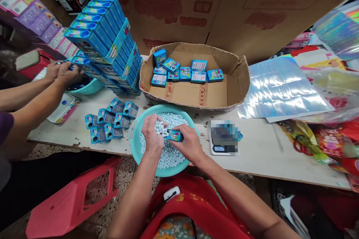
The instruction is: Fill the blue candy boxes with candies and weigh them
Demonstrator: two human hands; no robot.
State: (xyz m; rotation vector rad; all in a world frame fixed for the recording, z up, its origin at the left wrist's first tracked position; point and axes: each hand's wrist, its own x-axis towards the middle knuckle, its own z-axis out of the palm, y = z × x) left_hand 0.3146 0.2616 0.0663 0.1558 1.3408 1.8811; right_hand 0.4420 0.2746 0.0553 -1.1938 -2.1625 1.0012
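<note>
Over a turquoise basin (134, 148) of pale blue candies (171, 158), my left hand (153, 134) cups a heap of the same candies. My right hand (190, 143) grips a small blue candy box (174, 135) by its right end, with its left end against the heap. Several similar boxes (113, 120) stand on the table left of the basin. More blue boxes (185, 74) lie in an open cardboard carton (235, 97) behind it. Right of the basin is a white scale (217, 150) bearing something blurred.
Tall stacked blue box trays (112, 50) rise at the back left. Another person's hands (63, 73) work over a second basin (89, 87). Silvery sheets (283, 86) and colourful packets (331, 140) cover the right side. A pink stool (63, 201) stands below left.
</note>
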